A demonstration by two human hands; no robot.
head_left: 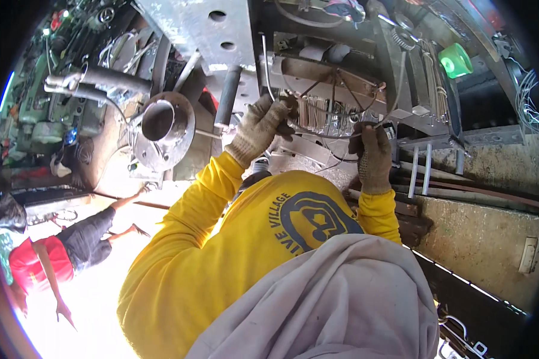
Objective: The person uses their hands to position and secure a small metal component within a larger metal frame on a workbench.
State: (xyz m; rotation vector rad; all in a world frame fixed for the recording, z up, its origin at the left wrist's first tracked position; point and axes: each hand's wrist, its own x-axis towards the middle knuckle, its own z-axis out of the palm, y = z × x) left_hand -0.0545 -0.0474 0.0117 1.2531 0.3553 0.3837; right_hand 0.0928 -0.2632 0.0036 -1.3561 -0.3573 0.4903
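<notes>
Grey metal, curved rod (332, 136), one: lying crosswise beyond the yellow shirt (251, 221), its long axis running left to right between the gloved left hand (260, 127) and right hand (372, 154), both pinching it, neither standing plainly nearer, its right stretch curving away.

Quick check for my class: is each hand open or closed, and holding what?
Left hand: closed, holding a curved metal rod.
Right hand: closed, apparently on the same rod.
</notes>
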